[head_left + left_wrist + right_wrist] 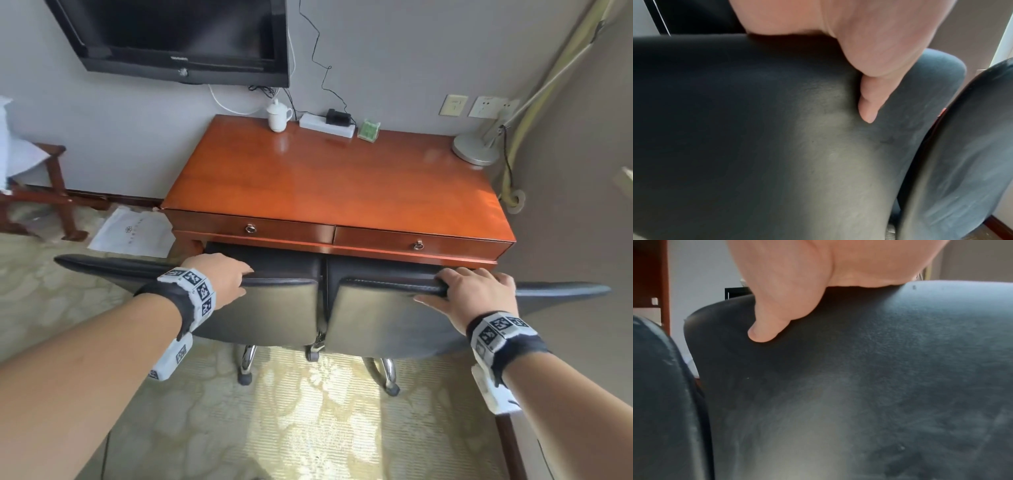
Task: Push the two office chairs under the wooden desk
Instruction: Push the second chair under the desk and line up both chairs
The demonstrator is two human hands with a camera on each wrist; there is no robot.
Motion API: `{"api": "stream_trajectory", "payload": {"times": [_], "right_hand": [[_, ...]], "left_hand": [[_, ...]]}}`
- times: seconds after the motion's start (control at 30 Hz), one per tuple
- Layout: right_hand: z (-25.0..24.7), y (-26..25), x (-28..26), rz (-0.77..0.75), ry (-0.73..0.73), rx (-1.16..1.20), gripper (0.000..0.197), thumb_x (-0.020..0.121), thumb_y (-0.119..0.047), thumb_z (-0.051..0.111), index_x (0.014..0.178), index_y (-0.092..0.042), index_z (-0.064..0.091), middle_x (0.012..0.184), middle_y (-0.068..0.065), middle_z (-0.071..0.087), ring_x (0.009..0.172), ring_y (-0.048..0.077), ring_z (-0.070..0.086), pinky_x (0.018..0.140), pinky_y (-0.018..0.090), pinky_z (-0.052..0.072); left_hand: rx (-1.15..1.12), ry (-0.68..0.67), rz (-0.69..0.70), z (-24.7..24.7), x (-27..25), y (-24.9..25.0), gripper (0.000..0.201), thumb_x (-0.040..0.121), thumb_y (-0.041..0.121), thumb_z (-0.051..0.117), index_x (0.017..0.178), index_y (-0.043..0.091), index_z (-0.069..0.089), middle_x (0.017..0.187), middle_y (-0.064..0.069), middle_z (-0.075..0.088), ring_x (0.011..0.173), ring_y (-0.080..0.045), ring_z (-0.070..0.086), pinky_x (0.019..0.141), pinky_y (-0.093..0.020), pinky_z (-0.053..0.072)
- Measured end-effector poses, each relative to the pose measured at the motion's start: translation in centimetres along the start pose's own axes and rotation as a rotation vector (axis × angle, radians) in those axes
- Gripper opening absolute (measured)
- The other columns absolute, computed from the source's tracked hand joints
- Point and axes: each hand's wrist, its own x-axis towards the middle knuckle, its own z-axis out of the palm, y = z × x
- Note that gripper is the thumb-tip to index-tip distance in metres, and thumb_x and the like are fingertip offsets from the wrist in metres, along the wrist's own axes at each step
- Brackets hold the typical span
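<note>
The left hand gripped the left chair top, fingers curled over; the right hand gripped the right chair likewise. Both backrests stood side by side, the desk straight ahead.

television brand mark too small to read, wristband coded squares

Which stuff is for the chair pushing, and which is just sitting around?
For the job: left black padded office chair, right black padded office chair, glossy reddish wooden desk, left hand, right hand.

Just lying about: white lidded cup, white power strip, silver lamp base, wall television.
</note>
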Motion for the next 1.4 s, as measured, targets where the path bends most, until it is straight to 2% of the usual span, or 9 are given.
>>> {"api": "stream_trajectory", "payload": {"times": [0.13, 0.33, 0.47, 0.57, 0.77, 0.87, 1.07, 1.27, 1.4], "right_hand": [[0.3, 0.8, -0.5, 0.018, -0.008, -0.018, 0.084, 0.071, -0.097, 0.017, 0.113, -0.041, 0.064, 0.106, -0.015, 0.069, 0.103, 0.019, 0.063, 0.095, 0.043, 0.042], [-0.2, -2.0, 1.3, 0.048, 0.001, 0.042, 0.059, 0.083, -0.089, 0.039, 0.102, -0.037, 0.059, 0.105, -0.011, 0.068, 0.105, 0.024, 0.061, 0.099, 0.048, 0.041], [-1.3, -3.4, 3.2, 0.053, 0.031, 0.070, 0.075, 0.076, -0.096, 0.028, 0.103, -0.035, 0.062, 0.103, -0.008, 0.068, 0.107, 0.026, 0.061, 0.097, 0.052, 0.039], [-1.6, -4.4, 4.0, 0.054, 0.059, 0.106, 0.078, 0.077, -0.096, 0.024, 0.105, -0.034, 0.062, 0.106, -0.008, 0.069, 0.109, 0.026, 0.061, 0.098, 0.053, 0.039], [-0.6, -6.5, 2.7, -0.017, 0.131, 0.155, 0.066, 0.081, -0.095, 0.024, 0.081, -0.035, 0.053, 0.088, -0.012, 0.068, 0.095, 0.022, 0.064, 0.100, 0.045, 0.042], [1.1, -4.9, 0.2, -0.028, 0.179, 0.086, 0.071, 0.083, -0.094, 0.024, 0.081, -0.035, 0.063, 0.083, -0.016, 0.069, 0.090, 0.020, 0.067, 0.104, 0.046, 0.041], [1.6, -0.4, -1.0, 0.028, 0.070, 0.024, 0.078, 0.075, -0.095, 0.018, 0.106, -0.042, 0.067, 0.094, -0.019, 0.067, 0.099, 0.016, 0.062, 0.089, 0.042, 0.039], [1.4, -3.6, -0.6, -0.025, 0.190, 0.030, 0.077, 0.080, -0.094, 0.016, 0.090, -0.037, 0.067, 0.088, -0.018, 0.068, 0.092, 0.018, 0.063, 0.080, 0.038, 0.035], [1.9, -2.1, 0.0, -0.067, 0.245, 0.041, 0.080, 0.080, -0.094, 0.012, 0.086, -0.037, 0.068, 0.082, -0.019, 0.069, 0.084, 0.017, 0.063, 0.083, 0.038, 0.037]], "left_hand": [[0.015, 0.008, -0.002, 0.2, -0.8, -0.9, 0.053, 0.105, 0.050, 0.047, 0.156, 0.046, 0.036, 0.135, 0.008, 0.066, 0.117, -0.020, 0.063, 0.083, -0.031, 0.049], [0.024, 0.024, 0.030, 0.8, -0.7, 1.1, 0.051, 0.106, 0.049, 0.045, 0.156, 0.045, 0.037, 0.138, 0.004, 0.064, 0.120, -0.023, 0.062, 0.088, -0.036, 0.051], [0.015, 0.035, 0.006, 0.5, -0.4, 0.7, 0.050, 0.106, 0.046, 0.045, 0.156, 0.044, 0.036, 0.138, 0.003, 0.064, 0.119, -0.023, 0.062, 0.088, -0.034, 0.050], [0.007, 0.043, 0.005, 0.1, 0.9, 0.7, 0.050, 0.104, 0.047, 0.048, 0.154, 0.047, 0.039, 0.137, 0.004, 0.065, 0.115, -0.023, 0.064, 0.089, -0.036, 0.055], [-0.012, 0.064, 0.005, 0.2, 2.4, -2.1, 0.049, 0.100, 0.056, 0.050, 0.149, 0.052, 0.043, 0.125, 0.007, 0.069, 0.105, -0.022, 0.066, 0.090, -0.041, 0.058], [0.002, 0.084, 0.005, 0.4, 2.2, -3.0, 0.048, 0.099, 0.059, 0.050, 0.146, 0.054, 0.044, 0.126, 0.009, 0.069, 0.107, -0.022, 0.066, 0.089, -0.040, 0.057], [0.016, 0.107, 0.035, 1.2, 1.0, -2.7, 0.043, 0.100, 0.054, 0.051, 0.143, 0.053, 0.047, 0.119, 0.009, 0.071, 0.097, -0.021, 0.067, 0.084, -0.037, 0.058], [0.012, 0.125, 0.031, 0.4, 1.4, -0.1, 0.041, 0.102, 0.051, 0.050, 0.143, 0.046, 0.049, 0.121, 0.003, 0.070, 0.101, -0.026, 0.067, 0.080, -0.035, 0.054], [-0.003, 0.157, 0.023, 0.7, 2.0, 1.8, 0.034, 0.103, 0.049, 0.048, 0.135, 0.041, 0.054, 0.105, 0.001, 0.071, 0.090, -0.026, 0.068, 0.076, -0.035, 0.054]]}}
